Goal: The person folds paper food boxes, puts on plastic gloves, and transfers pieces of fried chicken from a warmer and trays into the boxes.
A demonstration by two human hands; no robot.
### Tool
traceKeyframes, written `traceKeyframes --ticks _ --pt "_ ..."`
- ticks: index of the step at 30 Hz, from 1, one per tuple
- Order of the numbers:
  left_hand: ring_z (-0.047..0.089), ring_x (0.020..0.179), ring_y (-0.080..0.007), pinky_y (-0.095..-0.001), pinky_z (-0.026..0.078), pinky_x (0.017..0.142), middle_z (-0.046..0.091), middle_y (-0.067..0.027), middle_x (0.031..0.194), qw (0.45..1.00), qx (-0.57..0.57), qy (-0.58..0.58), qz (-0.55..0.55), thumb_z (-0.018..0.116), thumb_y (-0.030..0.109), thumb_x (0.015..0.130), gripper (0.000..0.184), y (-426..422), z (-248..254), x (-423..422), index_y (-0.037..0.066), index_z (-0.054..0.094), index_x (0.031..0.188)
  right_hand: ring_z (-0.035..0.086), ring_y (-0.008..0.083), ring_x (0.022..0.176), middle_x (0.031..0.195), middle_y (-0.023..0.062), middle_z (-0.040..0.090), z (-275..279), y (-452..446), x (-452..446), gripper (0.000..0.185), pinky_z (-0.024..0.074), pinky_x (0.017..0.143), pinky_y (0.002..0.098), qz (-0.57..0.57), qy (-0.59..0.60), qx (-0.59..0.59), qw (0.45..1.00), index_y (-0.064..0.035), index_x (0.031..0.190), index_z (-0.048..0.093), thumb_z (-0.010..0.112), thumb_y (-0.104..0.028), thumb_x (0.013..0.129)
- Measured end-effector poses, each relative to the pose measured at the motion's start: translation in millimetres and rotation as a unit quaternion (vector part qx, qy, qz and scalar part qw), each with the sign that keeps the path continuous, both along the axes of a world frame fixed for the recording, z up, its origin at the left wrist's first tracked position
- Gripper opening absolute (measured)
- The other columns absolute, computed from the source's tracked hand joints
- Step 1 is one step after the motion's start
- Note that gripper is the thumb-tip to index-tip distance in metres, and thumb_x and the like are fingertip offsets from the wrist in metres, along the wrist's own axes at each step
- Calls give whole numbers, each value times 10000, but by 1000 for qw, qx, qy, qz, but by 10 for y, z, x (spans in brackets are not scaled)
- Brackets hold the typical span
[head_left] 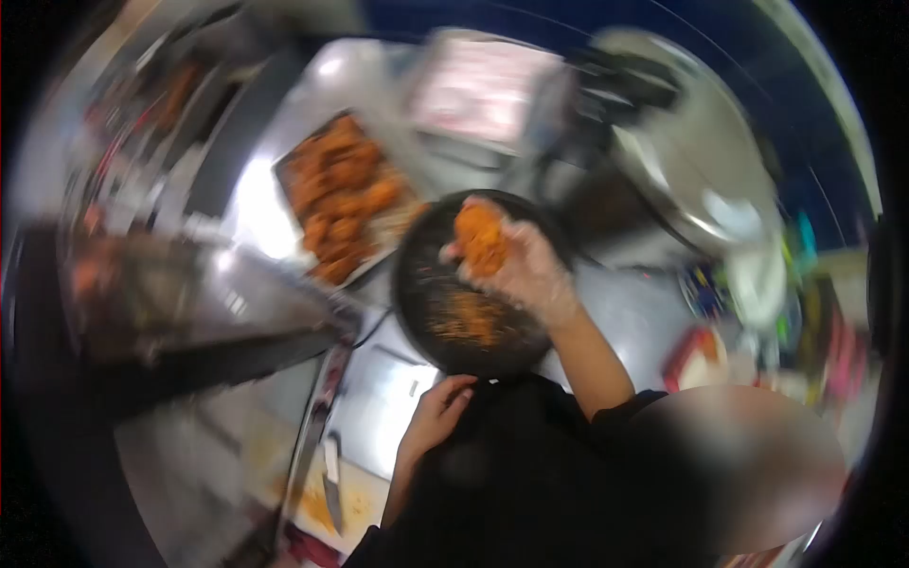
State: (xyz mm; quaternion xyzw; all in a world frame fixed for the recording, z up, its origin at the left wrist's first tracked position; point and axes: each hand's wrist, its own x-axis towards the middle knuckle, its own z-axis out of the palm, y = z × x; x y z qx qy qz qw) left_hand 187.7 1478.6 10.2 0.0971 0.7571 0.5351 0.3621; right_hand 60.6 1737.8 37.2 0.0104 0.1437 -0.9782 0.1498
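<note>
A clear glove covers my right hand [530, 270], which is closed round an orange, crumbly lump of food [481, 239] above a dark round bowl [417, 284]. Loose orange shreds [469, 317] lie in the bottom of the bowl. At the bowl's near edge is my bare left hand [440, 412], its fingers partly spread and nothing visible in them. Several orange-brown pieces of food [346, 180] fill a tray just left of the bowl.
A large metal pot [696, 151] stands at the back right, beside a container with a pale pink top [488, 85]. A knife [332, 483] lies on a stained board [365, 497] at the lower left. Blurred colourful items are at the far right.
</note>
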Motion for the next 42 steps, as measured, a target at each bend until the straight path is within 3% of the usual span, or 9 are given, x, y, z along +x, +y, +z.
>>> traceKeyframes --ticks 10,17,19,24,27,29,30,34,42 --pt "641 948 -157 -292 497 866 687 -86 1012 960 9 -7 -279 616 128 986 265 1104 43 218 36 652 1232 584 116 831 943 49 610 -671 1828 4003 525 510 734 276 -393 -299 579 648 -106 1426 470 619 -185 929" --pt "652 962 -166 -290 497 871 688 -108 1057 945 12 8 -327 605 135 989 259 1365 173 371 23 653 1218 602 364 1207 1307 235 610 -1220 2771 4361 722 450 1033 421 -110 -412 888 170 -147 1521 386 626 -401 889" --pt "668 994 -202 -307 506 880 690 -115 1100 945 11 46 -323 597 143 993 258 1273 157 356 34 653 1220 574 374 1126 1174 188 609 -1119 2774 4258 531 478 952 446 -190 -418 812 360 -83 1290 580 704 -313 828" --pt "670 1039 -298 -361 519 908 683 -148 1142 975 5 73 -212 593 144 982 249 874 82 361 37 649 1199 597 204 993 987 10 635 -1899 3226 4743 251 486 889 361 181 -6 966 -184 -132 1090 670 587 -253 886" --pt "671 1017 -336 -414 525 878 687 -173 1065 992 43 65 -103 569 143 981 227 489 -20 416 34 640 1168 599 220 1100 1163 82 630 -1244 3058 3761 346 477 965 354 -166 -283 875 355 -59 1262 584 580 -164 932" --pt "687 951 -295 -387 530 840 693 -152 1009 995 42 89 -34 561 146 989 229 286 -80 442 38 634 1178 600 230 1172 1280 131 626 -749 2539 2926 426 471 1016 349 -343 -248 730 536 -11 1377 526 576 -105 964" --pt "687 951 -295 -387 530 840 693 -152 1009 995 37 92 -19 561 146 989 229 155 -60 437 38 634 1178 628 227 1099 1227 141 638 -597 2271 2615 362 507 960 349 -289 -128 869 380 -18 1324 563 559 -179 1000" --pt "670 836 -173 -322 527 771 684 -86 908 998 0 -42 46 551 171 1019 247 -274 35 364 53 624 1224 658 307 1075 1149 183 683 513 -175 272 405 505 937 402 -20 179 823 538 -45 1294 580 610 -290 974" --pt "654 845 -134 -288 534 799 664 -50 907 984 -6 -81 161 533 146 1035 253 -748 77 343 59 618 1257 658 389 1021 1040 216 682 -735 -1968 -1720 286 519 874 501 59 286 886 361 -105 1136 641 574 -275 916"
